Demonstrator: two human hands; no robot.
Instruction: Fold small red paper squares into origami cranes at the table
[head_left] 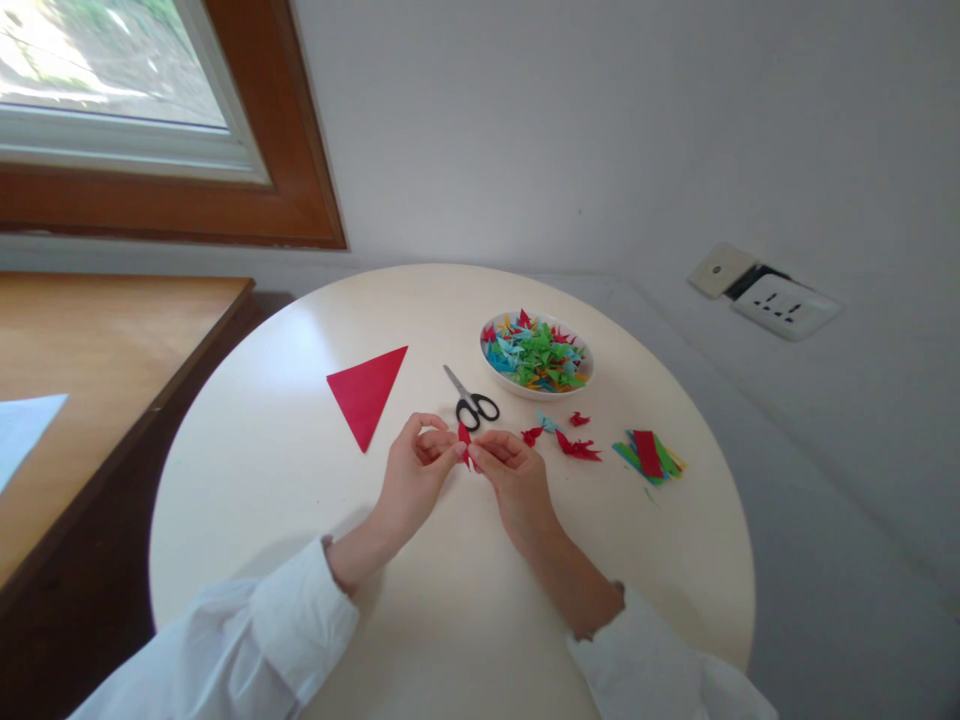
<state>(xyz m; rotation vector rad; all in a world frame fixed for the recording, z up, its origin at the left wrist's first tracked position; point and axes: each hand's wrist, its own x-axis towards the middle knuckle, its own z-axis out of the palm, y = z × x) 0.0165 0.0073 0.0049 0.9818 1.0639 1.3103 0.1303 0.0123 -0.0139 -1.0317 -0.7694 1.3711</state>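
Between my two hands is a small folded piece of red paper (464,434), narrow and pointed at the top. My left hand (420,455) pinches it from the left, and my right hand (514,475) pinches it from the other side; the fingers cover its lower part. Just beyond the fingertips lie black-handled scissors (475,404), their blades pointing away to the left. Several small folded red paper cranes (577,447) and a light blue one (548,423) rest on the table right of my right hand.
On the round white table (247,460), a red paper triangle (367,395) lies to the left. A white bowl (510,385) heaped with colourful paper cranes stands behind. At right is a stack of coloured paper pieces (649,456). A wooden desk (97,330) is at far left.
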